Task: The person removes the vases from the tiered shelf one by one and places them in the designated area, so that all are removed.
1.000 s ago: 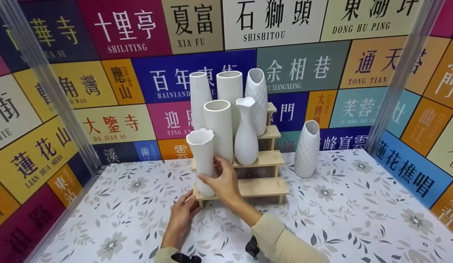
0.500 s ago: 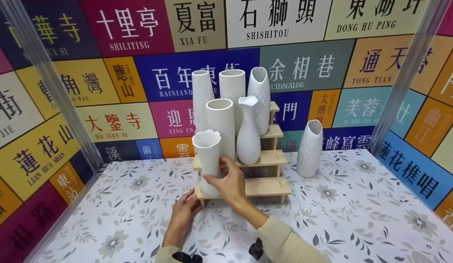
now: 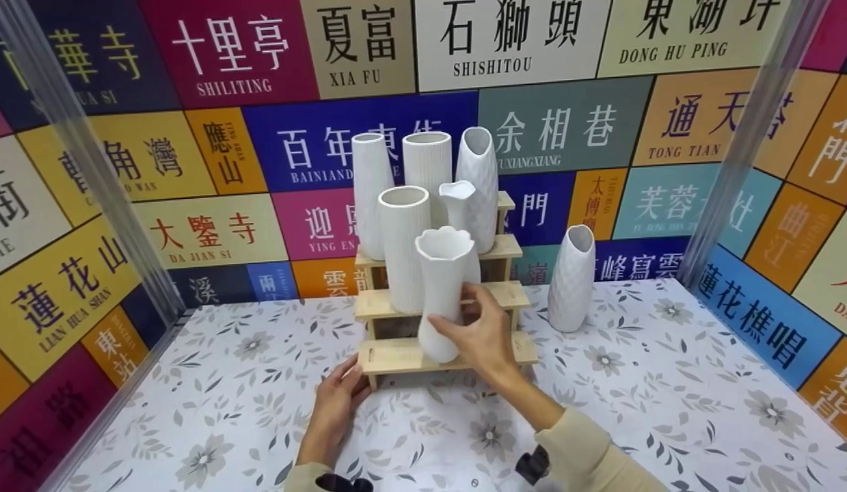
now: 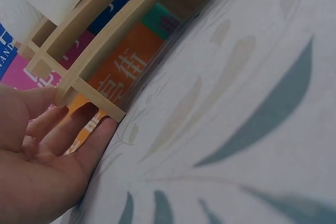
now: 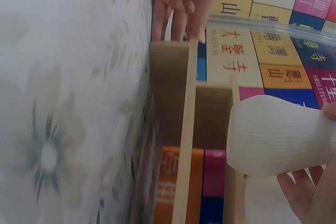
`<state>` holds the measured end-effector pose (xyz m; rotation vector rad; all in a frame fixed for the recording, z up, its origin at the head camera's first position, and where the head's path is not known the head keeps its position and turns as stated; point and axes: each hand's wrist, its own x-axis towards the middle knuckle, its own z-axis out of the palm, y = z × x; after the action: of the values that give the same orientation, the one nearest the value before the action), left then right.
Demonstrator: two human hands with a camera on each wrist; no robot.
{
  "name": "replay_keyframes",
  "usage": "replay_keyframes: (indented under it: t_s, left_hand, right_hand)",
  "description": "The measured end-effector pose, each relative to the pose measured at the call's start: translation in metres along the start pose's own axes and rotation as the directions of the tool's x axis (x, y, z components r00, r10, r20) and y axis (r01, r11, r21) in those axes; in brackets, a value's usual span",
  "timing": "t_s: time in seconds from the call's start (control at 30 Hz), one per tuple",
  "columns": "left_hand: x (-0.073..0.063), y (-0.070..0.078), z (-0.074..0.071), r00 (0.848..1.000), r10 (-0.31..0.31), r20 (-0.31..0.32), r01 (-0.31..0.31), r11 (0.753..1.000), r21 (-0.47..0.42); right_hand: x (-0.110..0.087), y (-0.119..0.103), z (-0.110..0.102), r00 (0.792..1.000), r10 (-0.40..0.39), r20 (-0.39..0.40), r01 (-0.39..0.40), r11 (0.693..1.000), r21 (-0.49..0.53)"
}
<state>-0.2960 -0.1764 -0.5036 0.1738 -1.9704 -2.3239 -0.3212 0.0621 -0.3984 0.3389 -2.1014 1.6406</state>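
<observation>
My right hand (image 3: 479,335) grips a white vase with a scalloped rim (image 3: 442,273), thumb in front and fingers behind. The vase stands upright in front of the bulb-shaped vase (image 3: 457,201) and hides most of it. In the right wrist view, a gap shows between the vase's base (image 5: 233,137) and the lowest shelf. At the left end of the wooden stepped stand (image 3: 392,355), my left hand (image 3: 338,400) touches the lowest step. Its thumb meets the shelf end and its fingertips rest against the leg (image 4: 100,98) in the left wrist view.
Behind, a ribbed cylindrical vase (image 3: 404,249) stands on the middle step, and a tapered vase (image 3: 372,198), a ribbed vase (image 3: 428,164) and a slanted-mouth vase (image 3: 479,184) stand higher. Another slanted-mouth vase (image 3: 572,280) is on the flowered tabletop (image 3: 601,403) at right.
My right hand has carried the scalloped vase from the lowest step's left end rightward to about its middle. My left hand stays at the stand's left end.
</observation>
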Motion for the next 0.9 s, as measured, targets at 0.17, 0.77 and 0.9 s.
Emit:
replay_keyframes:
  t_s: [0.17, 0.77, 0.9]
  left_hand:
    - [0.000, -0.001, -0.003, 1.000, 0.013, 0.002, -0.013, 1.000, -0.004]
    - [0.002, 0.000, 0.000, 1.000, 0.005, 0.012, -0.005, 1.000, 0.027]
    - [0.002, -0.002, 0.000, 1.000, -0.006, 0.001, 0.006, 0.999, 0.038]
  right_hand:
    - [0.006, 0.006, -0.030, 1.000, 0.013, -0.005, -0.014, 0.999, -0.043]
    - [0.011, 0.067, -0.150, 0.987, 0.066, -0.147, -0.103, 0.960, -0.262]
    - [0.012, 0.074, -0.172, 0.978, 0.091, -0.187, -0.146, 0.939, -0.312]
